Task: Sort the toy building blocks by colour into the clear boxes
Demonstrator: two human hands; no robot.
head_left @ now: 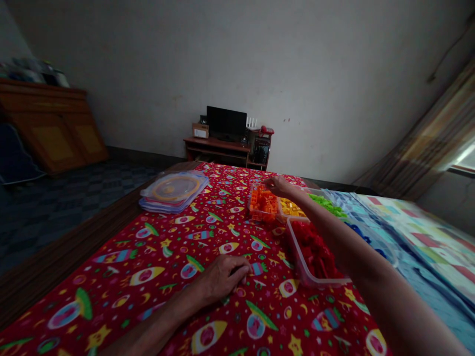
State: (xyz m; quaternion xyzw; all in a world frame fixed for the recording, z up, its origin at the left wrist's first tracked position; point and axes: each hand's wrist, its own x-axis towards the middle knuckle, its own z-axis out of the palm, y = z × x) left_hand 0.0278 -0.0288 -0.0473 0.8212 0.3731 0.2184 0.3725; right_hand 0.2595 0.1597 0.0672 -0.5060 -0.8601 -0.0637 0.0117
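Note:
My right hand reaches over the far edge of a clear plastic box of orange building blocks. Its fingers are bent down and closed at the tips; whatever they may hold is too small to make out. Under my right forearm stand a box of yellow blocks and a nearer box of red blocks, both partly covered. My left hand rests on the red patterned cloth, fingers curled in and thumb against them, with nothing seen in it.
Green blocks and dark blue blocks lie on the right, beyond my forearm. A stack of plastic lids sits at the table's left edge. Behind the table, a desk carries a monitor.

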